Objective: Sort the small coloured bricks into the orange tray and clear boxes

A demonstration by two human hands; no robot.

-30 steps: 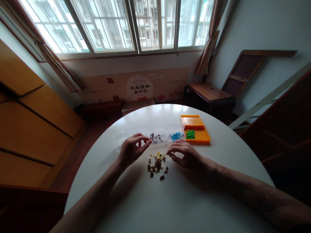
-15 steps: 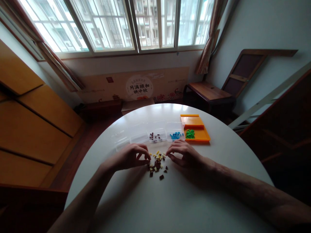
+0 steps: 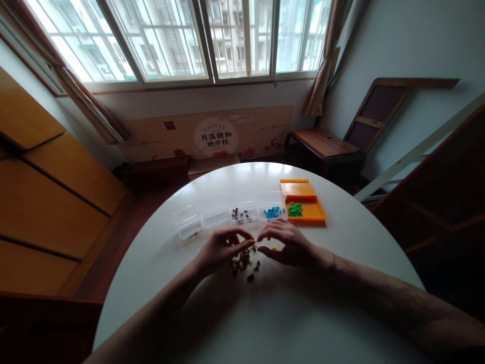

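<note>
My left hand (image 3: 223, 248) reaches over a small pile of brown and pale yellow toy bricks (image 3: 243, 260). Its thumb and forefinger come together at the pile's far edge, and whatever is between them is too small to make out. Facing it from the right, my right hand (image 3: 286, 243) has its thumb and forefinger apart, close to the left fingertips. A yellow brick (image 3: 274, 248) shows beneath the right palm. A few dark brown bricks (image 3: 250, 277) lie loose on the near side of the pile.
Beyond the hands runs a row of clear plastic boxes (image 3: 215, 218), with dark brown bricks (image 3: 235, 214) in one and blue bricks (image 3: 272, 212) in another. An orange tray (image 3: 312, 207) holding green bricks (image 3: 294, 209) sits at their right. All rest on a round white table (image 3: 303, 313).
My left hand has moved right and over the pile, bringing its fingertips close to my right hand. The right hand has barely shifted, and a yellow brick now shows under it.
</note>
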